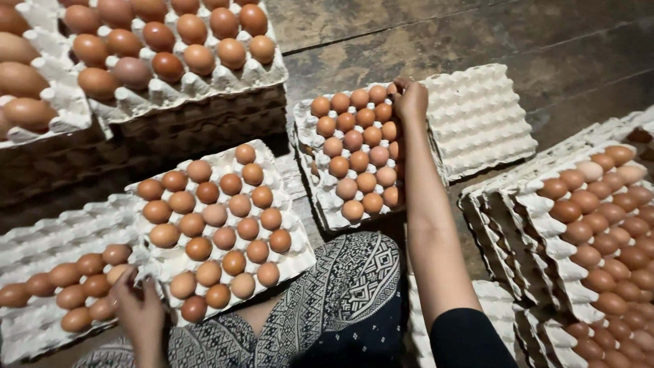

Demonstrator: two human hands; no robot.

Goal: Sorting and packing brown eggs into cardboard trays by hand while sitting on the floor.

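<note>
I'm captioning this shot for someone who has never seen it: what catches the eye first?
Brown eggs in pale pulp trays fill the dark wooden floor. The right hand reaches to the far edge of the centre tray, among its eggs. The left hand touches eggs in the half-filled tray at lower left.

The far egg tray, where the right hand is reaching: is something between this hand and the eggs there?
Nothing visible stands between them. The right hand is already at the top right corner of the far egg tray, its fingers on the eggs of the last row. The empty tray lies beside it, to the right.
</note>
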